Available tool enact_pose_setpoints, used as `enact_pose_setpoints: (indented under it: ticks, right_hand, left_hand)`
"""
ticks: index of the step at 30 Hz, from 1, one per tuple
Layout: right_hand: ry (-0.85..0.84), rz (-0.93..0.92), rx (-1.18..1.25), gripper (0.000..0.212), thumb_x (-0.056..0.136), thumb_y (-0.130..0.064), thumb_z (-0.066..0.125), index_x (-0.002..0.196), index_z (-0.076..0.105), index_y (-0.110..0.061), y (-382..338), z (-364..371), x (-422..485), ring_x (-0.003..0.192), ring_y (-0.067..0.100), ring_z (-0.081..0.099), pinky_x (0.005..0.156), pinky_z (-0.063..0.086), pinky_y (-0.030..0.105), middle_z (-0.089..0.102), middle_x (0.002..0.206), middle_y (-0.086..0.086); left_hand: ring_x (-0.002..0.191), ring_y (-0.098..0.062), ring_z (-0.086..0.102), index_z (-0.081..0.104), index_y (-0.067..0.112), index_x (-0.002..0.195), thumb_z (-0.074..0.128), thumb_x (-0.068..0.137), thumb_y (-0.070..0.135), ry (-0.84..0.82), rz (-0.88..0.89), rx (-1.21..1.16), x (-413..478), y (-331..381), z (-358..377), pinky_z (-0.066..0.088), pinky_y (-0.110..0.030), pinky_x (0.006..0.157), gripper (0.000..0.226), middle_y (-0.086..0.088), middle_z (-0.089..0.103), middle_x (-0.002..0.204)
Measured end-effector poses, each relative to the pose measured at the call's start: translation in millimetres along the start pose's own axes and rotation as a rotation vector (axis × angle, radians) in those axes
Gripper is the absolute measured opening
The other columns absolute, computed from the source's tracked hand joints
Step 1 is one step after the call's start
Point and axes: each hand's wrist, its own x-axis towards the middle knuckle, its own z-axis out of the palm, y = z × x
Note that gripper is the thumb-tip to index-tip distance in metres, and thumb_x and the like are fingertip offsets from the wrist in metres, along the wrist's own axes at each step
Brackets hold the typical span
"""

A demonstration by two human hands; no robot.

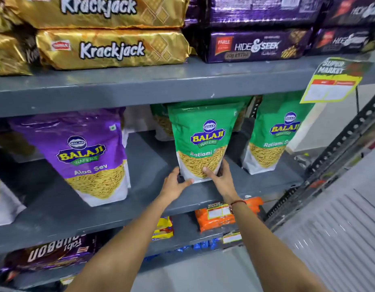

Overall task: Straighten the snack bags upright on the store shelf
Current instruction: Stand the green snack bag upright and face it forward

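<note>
A green Ratlami Sev bag [203, 133] stands upright in the middle of the grey shelf [140, 199]. My left hand [176, 183] grips its lower left corner. My right hand [219, 175] holds its lower right side, thumb pressed on the front. A second green bag [270, 140] stands upright to the right, and another green bag [161, 121] sits behind the held one. A purple Aloo Sev bag [91, 157] stands to the left, leaning slightly.
Gold Krackjack packs [110, 49] and purple Hide & Seek packs [256, 45] fill the shelf above. A yellow price tag [331, 85] hangs at the right. A perforated steel upright [340, 140] borders the right side. Orange packets [220, 216] lie on the shelf below.
</note>
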Motion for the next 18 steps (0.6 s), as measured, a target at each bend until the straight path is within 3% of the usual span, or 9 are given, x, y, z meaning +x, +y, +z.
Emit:
enact_pose_setpoints:
  ticks: [4, 7, 10, 12, 15, 18]
  right_hand:
    - [0.032, -0.033, -0.023, 0.05, 0.076, -0.025, 0.076, 0.114, 0.045, -0.035, -4.9, 8.9, -9.3, 0.103, -0.006, 0.057, 0.08, 0.048, 0.008, 0.06, 0.111, -0.02]
    - [0.029, -0.046, -0.045, 0.05, 0.078, -0.023, 0.076, 0.115, 0.043, -0.032, -7.4, 16.0, -15.2, 0.099, -0.003, 0.057, 0.073, 0.046, 0.0, 0.06, 0.109, -0.016]
    - [0.027, -0.052, -0.062, 0.051, 0.077, -0.025, 0.076, 0.117, 0.044, -0.029, -7.7, 23.2, -19.5, 0.102, 0.003, 0.057, 0.074, 0.046, 0.001, 0.06, 0.113, -0.007]
    - [0.027, -0.05, -0.078, 0.054, 0.076, -0.029, 0.076, 0.12, 0.045, -0.025, -7.3, 27.3, -22.0, 0.104, 0.006, 0.057, 0.083, 0.046, 0.01, 0.06, 0.116, -0.006]
    - [0.027, -0.041, -0.106, 0.06, 0.075, -0.034, 0.076, 0.124, 0.044, -0.021, -7.5, 31.9, -24.7, 0.108, 0.011, 0.057, 0.094, 0.046, 0.027, 0.06, 0.118, -0.006]
    - [0.022, -0.027, -0.116, 0.061, 0.076, -0.036, 0.075, 0.125, 0.044, -0.021, -8.7, 33.7, -27.0, 0.108, 0.011, 0.057, 0.093, 0.045, 0.027, 0.061, 0.117, -0.006]
  left_hand:
    - [0.114, -0.021, 0.059, 0.05, 0.013, 0.128, 0.064, 0.082, 0.03, 0.023, 0.022, 0.018, -4.5, -5.9, -3.9, 0.048, -0.042, 0.098, 0.05, -0.005, 0.063, 0.126]
    - [0.114, -0.019, 0.059, 0.05, 0.012, 0.128, 0.063, 0.084, 0.027, 0.031, 0.043, 0.004, -10.8, -9.9, -7.8, 0.047, -0.042, 0.1, 0.049, -0.006, 0.063, 0.126]
    - [0.116, -0.016, 0.058, 0.05, 0.01, 0.128, 0.063, 0.085, 0.022, 0.036, 0.028, -0.017, -19.3, -9.0, -11.9, 0.046, -0.032, 0.101, 0.046, -0.006, 0.062, 0.127]
    - [0.116, -0.014, 0.057, 0.048, 0.01, 0.13, 0.062, 0.086, 0.02, 0.033, 0.017, -0.032, -22.9, -10.1, -15.0, 0.044, -0.025, 0.099, 0.047, -0.005, 0.061, 0.129]
    - [0.12, -0.016, 0.056, 0.046, 0.011, 0.132, 0.062, 0.086, 0.023, 0.028, 0.005, -0.033, -25.1, -12.1, -19.6, 0.043, -0.029, 0.103, 0.05, -0.005, 0.06, 0.131]
    - [0.122, -0.017, 0.054, 0.045, 0.012, 0.133, 0.061, 0.086, 0.023, 0.024, -0.019, -0.019, -28.6, -9.1, -21.7, 0.043, -0.032, 0.105, 0.051, -0.005, 0.059, 0.132]
